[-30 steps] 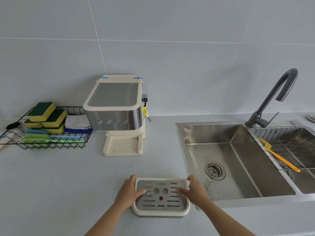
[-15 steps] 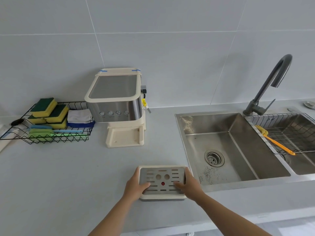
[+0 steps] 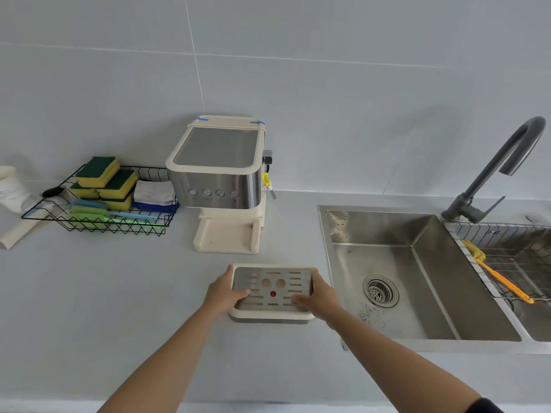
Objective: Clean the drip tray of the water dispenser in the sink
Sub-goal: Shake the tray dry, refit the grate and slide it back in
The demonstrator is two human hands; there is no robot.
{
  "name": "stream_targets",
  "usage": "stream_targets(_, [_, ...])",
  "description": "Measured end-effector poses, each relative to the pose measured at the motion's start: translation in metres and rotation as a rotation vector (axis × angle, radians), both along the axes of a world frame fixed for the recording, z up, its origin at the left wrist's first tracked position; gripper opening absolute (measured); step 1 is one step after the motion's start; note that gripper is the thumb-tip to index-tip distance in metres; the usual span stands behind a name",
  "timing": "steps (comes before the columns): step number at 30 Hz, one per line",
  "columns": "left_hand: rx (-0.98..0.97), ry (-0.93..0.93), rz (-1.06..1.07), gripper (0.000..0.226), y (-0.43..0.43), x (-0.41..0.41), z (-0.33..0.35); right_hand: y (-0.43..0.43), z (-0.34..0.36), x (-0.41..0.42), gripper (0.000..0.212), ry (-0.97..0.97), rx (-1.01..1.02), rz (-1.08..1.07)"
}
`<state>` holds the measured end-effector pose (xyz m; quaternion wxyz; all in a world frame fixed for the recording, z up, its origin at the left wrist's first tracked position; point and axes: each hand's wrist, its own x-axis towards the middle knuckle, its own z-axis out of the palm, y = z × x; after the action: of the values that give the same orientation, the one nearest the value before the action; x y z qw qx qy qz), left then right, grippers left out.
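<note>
Both arms stretched forward, left hand [image 3: 224,294] and right hand [image 3: 320,296] clamped on opposite short sides of the drip tray [image 3: 272,314], thumbs lying across its top

place: we are in a home kitchen | wall: we see large pale tiles | desk [image 3: 89,293]: pale grey, with a steel double sink [image 3: 417,293] and a dark gooseneck tap [image 3: 489,174] | appliance: we see a steel-and-cream water dispenser [image 3: 219,180] | cleaning kit: we see a wire rack [image 3: 98,225] holding sponges [image 3: 98,171] and folded cloths [image 3: 153,190]

Wire sink basket [image 3: 512,251] cut off right
</note>
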<state>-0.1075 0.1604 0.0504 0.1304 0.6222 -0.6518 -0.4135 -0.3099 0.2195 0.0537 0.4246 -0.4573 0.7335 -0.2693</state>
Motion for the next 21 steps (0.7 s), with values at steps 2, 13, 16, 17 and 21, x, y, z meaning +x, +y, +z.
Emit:
stream_targets(2, [-0.017,-0.006,0.017,0.062,-0.014,0.005,0.009,-0.018,0.005,0.006,0.054,0.008,-0.017,0.009])
stream_targets(13, [-0.015,-0.07,0.038,0.079,-0.103,0.051,0.014,-0.107,0.004,0.055,0.051,0.055,-0.021,-0.001])
stream_targets(16, [-0.003,-0.072,0.029,0.08,-0.125,0.06,0.01,-0.125,0.001,0.066,0.05,0.085,-0.019,-0.009])
stream_targets(17, [-0.001,-0.077,0.023,0.08,-0.132,0.062,0.008,-0.131,-0.001,0.069,0.05,0.088,-0.014,-0.013])
stream_targets(21, [-0.012,-0.071,0.007,0.077,-0.151,0.068,-0.002,-0.148,-0.008,0.077,0.05,0.085,0.003,-0.023])
